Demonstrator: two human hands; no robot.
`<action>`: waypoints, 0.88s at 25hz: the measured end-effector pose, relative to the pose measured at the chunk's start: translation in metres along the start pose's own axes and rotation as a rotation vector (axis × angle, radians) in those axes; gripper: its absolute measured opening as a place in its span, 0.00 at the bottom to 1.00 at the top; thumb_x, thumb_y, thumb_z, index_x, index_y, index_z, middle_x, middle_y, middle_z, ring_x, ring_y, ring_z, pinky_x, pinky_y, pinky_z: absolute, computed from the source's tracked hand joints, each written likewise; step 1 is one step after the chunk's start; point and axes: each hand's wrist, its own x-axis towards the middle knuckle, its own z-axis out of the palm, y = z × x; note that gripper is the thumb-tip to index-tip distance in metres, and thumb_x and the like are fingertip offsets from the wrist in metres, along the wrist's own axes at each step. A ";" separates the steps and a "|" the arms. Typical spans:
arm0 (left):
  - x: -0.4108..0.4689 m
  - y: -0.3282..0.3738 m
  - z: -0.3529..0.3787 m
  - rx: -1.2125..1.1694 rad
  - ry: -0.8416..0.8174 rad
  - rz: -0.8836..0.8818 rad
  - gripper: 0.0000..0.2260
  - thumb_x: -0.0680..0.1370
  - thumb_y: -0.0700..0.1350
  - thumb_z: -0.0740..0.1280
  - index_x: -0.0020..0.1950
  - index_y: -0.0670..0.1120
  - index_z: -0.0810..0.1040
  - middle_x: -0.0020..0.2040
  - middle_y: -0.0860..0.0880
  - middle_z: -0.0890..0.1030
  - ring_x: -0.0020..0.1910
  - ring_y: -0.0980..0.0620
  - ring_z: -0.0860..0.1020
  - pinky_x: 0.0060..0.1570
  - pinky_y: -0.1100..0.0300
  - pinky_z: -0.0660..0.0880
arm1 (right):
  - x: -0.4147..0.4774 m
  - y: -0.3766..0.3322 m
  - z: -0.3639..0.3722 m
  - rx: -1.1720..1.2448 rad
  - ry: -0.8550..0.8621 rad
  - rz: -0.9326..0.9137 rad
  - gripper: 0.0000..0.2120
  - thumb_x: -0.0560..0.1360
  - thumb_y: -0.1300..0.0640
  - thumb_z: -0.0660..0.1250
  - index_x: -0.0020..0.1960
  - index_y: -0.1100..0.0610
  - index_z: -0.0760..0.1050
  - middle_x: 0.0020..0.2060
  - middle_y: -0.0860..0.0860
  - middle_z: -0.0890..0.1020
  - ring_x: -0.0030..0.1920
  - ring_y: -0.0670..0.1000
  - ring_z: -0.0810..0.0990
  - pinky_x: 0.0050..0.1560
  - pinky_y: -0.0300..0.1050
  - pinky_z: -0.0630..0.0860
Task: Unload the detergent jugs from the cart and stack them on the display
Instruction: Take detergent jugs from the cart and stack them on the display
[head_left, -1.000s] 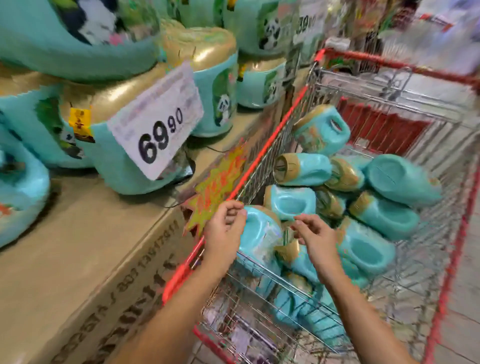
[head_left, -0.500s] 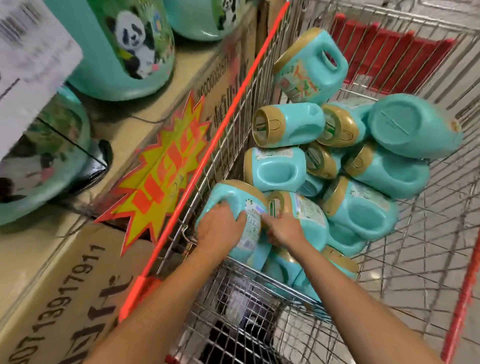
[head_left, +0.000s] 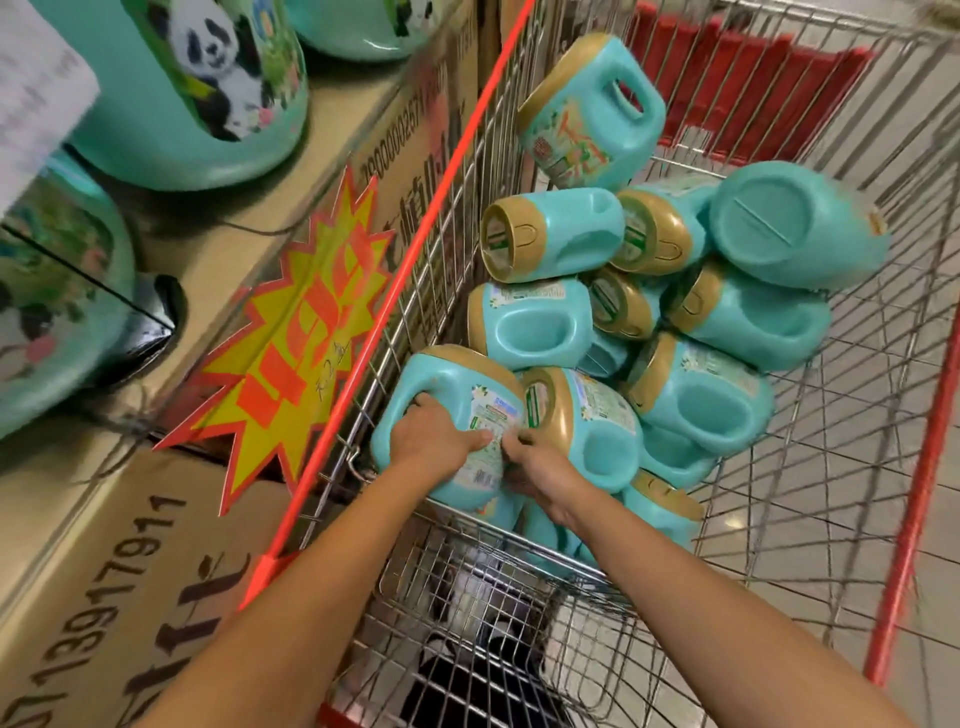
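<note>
Several teal detergent jugs with gold caps lie piled in the wire cart (head_left: 779, 519). The nearest jug (head_left: 447, 384) leans in the cart's near left corner. My left hand (head_left: 434, 436) grips its left side, fingers curled over the edge. My right hand (head_left: 535, 467) grips its right side, fingers tucked between it and the neighbouring jug (head_left: 592, 431). On the left, the display (head_left: 249, 260) of cardboard boxes carries larger teal panda-print jugs (head_left: 192, 93).
A red rail (head_left: 415, 249) edges the cart's left side against the display. A yellow and orange starburst sign (head_left: 291, 338) hangs on the box front. A white price card (head_left: 36, 93) sits upper left. Tiled floor shows through the cart's right side.
The view dropped from the display shelf down into the cart. Both hands moved down from the cart's rim onto the nearest jug and closed round its sides.
</note>
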 end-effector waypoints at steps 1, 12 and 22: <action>-0.004 0.001 -0.004 -0.005 0.019 0.020 0.38 0.70 0.60 0.73 0.69 0.38 0.64 0.68 0.40 0.74 0.66 0.39 0.72 0.58 0.52 0.68 | -0.004 -0.001 -0.004 -0.033 0.029 -0.040 0.16 0.81 0.58 0.61 0.66 0.63 0.70 0.56 0.58 0.81 0.50 0.52 0.80 0.45 0.40 0.77; -0.082 0.011 -0.065 -0.729 -0.071 0.269 0.31 0.58 0.61 0.78 0.55 0.46 0.79 0.52 0.50 0.85 0.50 0.51 0.83 0.55 0.48 0.79 | -0.081 -0.037 -0.027 0.337 0.053 -0.426 0.31 0.65 0.55 0.75 0.65 0.57 0.70 0.54 0.56 0.84 0.52 0.55 0.84 0.45 0.45 0.81; -0.153 0.030 -0.061 -0.803 0.127 0.548 0.40 0.61 0.64 0.76 0.70 0.65 0.64 0.60 0.61 0.79 0.59 0.65 0.77 0.61 0.59 0.75 | -0.152 -0.052 -0.017 0.470 0.282 -0.691 0.33 0.64 0.56 0.74 0.67 0.52 0.68 0.62 0.58 0.78 0.61 0.59 0.78 0.61 0.58 0.76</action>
